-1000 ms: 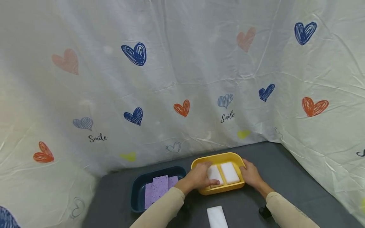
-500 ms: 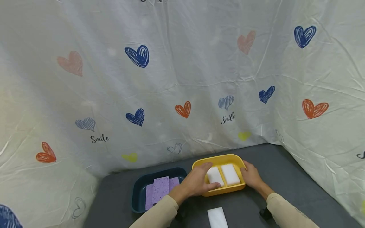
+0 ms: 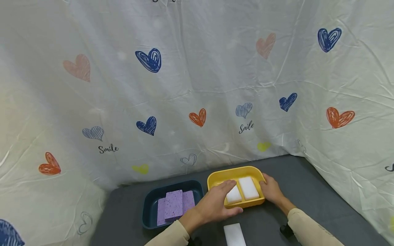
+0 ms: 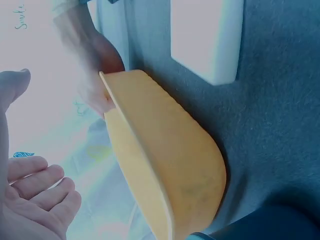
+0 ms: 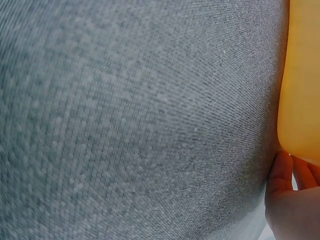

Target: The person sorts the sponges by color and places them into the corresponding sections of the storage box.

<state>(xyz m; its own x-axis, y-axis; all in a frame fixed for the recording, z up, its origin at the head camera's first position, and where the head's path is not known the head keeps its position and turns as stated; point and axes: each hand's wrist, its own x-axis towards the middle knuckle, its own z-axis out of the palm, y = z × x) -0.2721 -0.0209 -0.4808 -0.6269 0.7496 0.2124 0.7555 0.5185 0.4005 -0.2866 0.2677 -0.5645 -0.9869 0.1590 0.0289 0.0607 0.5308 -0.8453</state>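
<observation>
A yellow divided tray [image 3: 221,175] lies on the dark table with a white sponge block [image 3: 248,188] in its right compartment and another white block [image 3: 234,196] in the left one. My right hand [image 3: 272,188] grips the tray's right end, thumb over the rim. In the head view my left hand [image 3: 213,203] overlaps the tray's near left part, fingers spread and holding nothing. The left wrist view shows those fingers [image 4: 42,187] apart from the tray's wall [image 4: 165,135]. A third white block [image 3: 234,234] lies on the table in front of the tray.
Left of the yellow tray stands a dark blue tray [image 3: 149,205] with several purple speckled sponges [image 3: 173,204] in it. A white curtain [image 3: 172,85] printed with hearts hangs behind the table and along its right side.
My left hand has drawn back from the left white block in the yellow tray toward the near side, its fingers opening. My right hand keeps its grip on the tray's end.
</observation>
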